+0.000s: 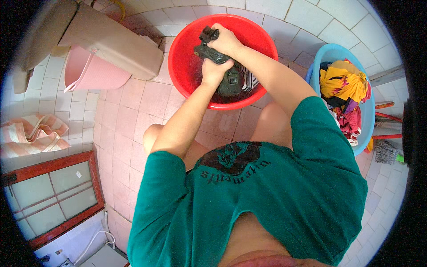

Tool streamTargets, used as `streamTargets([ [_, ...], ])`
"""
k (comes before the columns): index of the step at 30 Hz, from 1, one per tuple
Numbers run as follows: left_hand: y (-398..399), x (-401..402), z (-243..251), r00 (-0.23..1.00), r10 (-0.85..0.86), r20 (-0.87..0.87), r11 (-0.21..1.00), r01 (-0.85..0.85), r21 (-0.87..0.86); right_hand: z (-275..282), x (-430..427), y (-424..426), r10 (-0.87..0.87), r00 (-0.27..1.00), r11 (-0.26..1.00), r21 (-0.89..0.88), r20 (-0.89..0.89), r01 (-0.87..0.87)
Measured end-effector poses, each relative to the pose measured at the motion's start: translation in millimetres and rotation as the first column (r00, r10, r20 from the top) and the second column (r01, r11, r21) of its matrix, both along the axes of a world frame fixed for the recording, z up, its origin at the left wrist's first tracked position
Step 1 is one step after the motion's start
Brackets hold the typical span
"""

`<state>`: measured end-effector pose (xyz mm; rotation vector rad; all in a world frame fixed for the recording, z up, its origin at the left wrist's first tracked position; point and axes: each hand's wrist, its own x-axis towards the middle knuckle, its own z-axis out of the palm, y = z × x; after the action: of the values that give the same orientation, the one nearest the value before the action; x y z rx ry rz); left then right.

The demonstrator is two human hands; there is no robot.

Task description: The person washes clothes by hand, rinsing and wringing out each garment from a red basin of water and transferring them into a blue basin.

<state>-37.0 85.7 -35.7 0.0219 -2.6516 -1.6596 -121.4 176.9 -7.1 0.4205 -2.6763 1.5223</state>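
Over a red plastic basin [181, 76] on the tiled floor, both of my hands grip a wet dark garment [217, 55]. My left hand [215, 71] is closed around its lower part, nearer to me. Farther off, my right hand [224, 39] clasps the upper end, where a bunched tip sticks out past the fingers. More dark wet cloth [230, 85] hangs or lies below my left hand in the basin; I cannot tell whether it is the same piece. A black-and-white striped cloth [248, 80] lies beside it, against the basin's right side.
To the right stands a light blue tub [368, 123] heaped with colourful clothes [343, 81]. A pink basket [100, 71] sits at the left under a beige fixture [116, 43]. Farther right are a mop head [387, 152] and red handles [388, 136]. A striped towel [36, 133] hangs left.
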Motion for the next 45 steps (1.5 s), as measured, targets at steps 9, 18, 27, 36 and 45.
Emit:
streamTargets([
  [9,-17.6,6.0,34.0,0.917,-0.231,0.324,0.824,0.007,0.567,27.2,-2.2,21.9,0.567,0.583,0.824,-0.412,0.582,-0.389],
  [18,-15.5,-6.8,53.5,0.908,-0.403,0.11,0.89,0.417,-0.184,33.4,10.7,16.8,0.472,0.566,0.88,-0.399,0.676,-0.257],
  [27,-9.3,3.5,25.4,0.828,0.205,0.522,0.106,-0.549,0.829,69.6,5.2,18.3,0.044,0.871,0.965,-0.204,-0.489,-0.163],
  [36,6.7,24.0,61.7,0.869,-0.477,0.133,-0.185,-0.248,0.951,109.1,58.7,12.0,0.253,0.403,0.852,0.005,-0.88,-0.524],
  [45,-27.6,-1.7,89.4,0.939,0.309,-0.153,0.516,-0.03,0.856,46.1,26.9,27.7,0.552,0.674,0.249,-0.869,0.491,0.428],
])
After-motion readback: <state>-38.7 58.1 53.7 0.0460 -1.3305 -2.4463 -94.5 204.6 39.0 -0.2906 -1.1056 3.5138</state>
